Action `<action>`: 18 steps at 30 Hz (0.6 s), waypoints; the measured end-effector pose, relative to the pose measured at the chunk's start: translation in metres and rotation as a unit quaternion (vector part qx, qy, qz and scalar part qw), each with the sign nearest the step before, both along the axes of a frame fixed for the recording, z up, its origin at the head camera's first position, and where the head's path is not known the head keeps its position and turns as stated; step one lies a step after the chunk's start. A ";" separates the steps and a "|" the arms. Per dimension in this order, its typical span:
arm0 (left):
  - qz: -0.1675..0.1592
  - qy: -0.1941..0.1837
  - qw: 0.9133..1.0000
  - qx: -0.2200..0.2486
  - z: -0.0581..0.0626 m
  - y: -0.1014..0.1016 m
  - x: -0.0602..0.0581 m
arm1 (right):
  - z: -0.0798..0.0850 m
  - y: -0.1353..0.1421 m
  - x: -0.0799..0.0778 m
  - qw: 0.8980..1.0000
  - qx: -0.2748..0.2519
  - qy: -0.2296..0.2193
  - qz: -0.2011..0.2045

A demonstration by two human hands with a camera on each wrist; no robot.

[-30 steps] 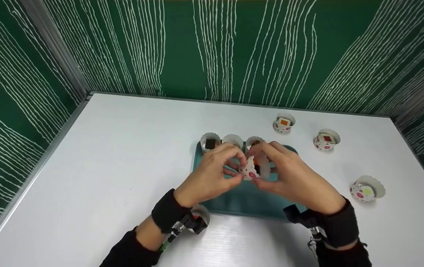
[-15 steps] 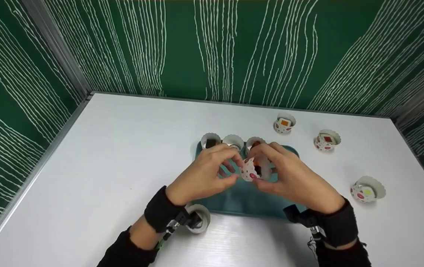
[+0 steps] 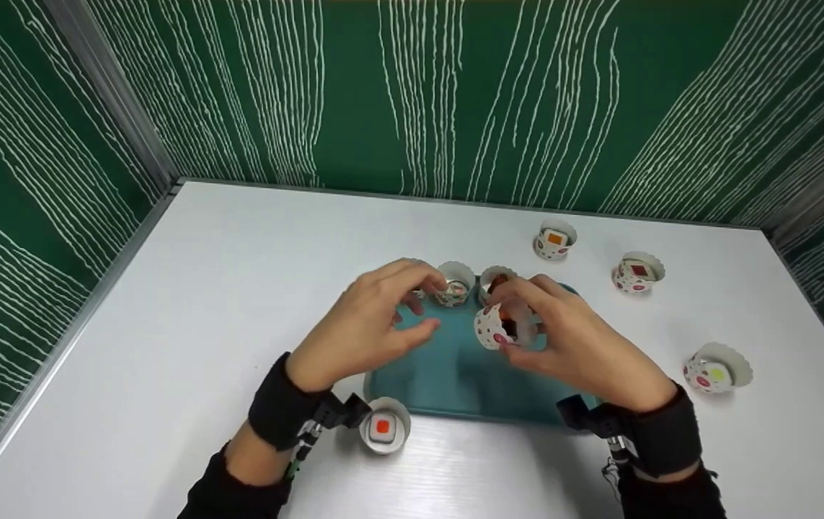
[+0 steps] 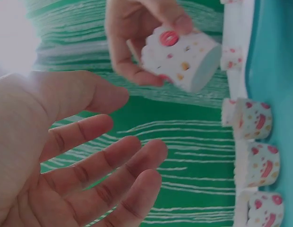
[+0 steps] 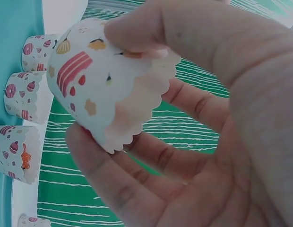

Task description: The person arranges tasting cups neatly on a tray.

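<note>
Open air divides the fingers of the left hand [image 3: 361, 321] from the cup [image 3: 489, 329] gripped by the right hand [image 3: 572, 335]; paper cups [image 3: 457, 272] block passage beyond the fingertips.

Tray: plain teal rectangular tray [image 3: 448, 375]. Above it: scalloped white paper cup [image 3: 489, 330], pink, red and yellow-orange printed motifs; orange and near-black showing inside. At the tray's near left corner: white square block [image 3: 373, 435], orange-red centre square. Right of tray, far to near, white blocks [image 3: 548, 233] with orange, dark red, yellow-green squares. Desk [image 3: 267, 288] white. Beyond tray: green panel [image 3: 354, 94], wavy white lines. Black sleeves [image 3: 242, 490].
</note>
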State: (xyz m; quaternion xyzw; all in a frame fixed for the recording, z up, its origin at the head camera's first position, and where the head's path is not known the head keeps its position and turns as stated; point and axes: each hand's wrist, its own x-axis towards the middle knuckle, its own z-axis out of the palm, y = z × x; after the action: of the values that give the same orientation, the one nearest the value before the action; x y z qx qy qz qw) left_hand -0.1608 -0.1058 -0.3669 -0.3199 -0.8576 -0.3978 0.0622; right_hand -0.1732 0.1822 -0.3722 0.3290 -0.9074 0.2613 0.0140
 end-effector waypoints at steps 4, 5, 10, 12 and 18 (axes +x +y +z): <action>0.015 0.016 1.000 -0.010 0.008 -0.010 0.001 | -0.001 0.001 -0.002 1.000 0.002 -0.016 -0.004; 0.020 0.019 0.999 -0.016 0.010 -0.012 0.002 | -0.002 0.002 -0.003 1.000 0.002 -0.020 -0.005; 0.038 0.026 0.998 -0.042 0.017 -0.022 0.005 | -0.004 0.005 -0.006 0.999 0.009 -0.032 -0.017; 0.041 0.024 0.998 -0.049 0.019 -0.024 0.007 | -0.004 0.007 -0.008 0.999 0.016 -0.030 -0.022; 0.044 0.022 0.997 -0.064 0.021 -0.028 0.010 | -0.003 0.017 -0.016 0.999 0.017 -0.036 -0.036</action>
State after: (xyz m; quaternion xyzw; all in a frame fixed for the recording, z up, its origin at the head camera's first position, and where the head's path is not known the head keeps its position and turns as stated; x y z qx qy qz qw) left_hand -0.1510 -0.1338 -0.3458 -0.2941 -0.8929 -0.3320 0.0778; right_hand -0.1889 0.1992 -0.3750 0.2871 -0.9228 0.2564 -0.0151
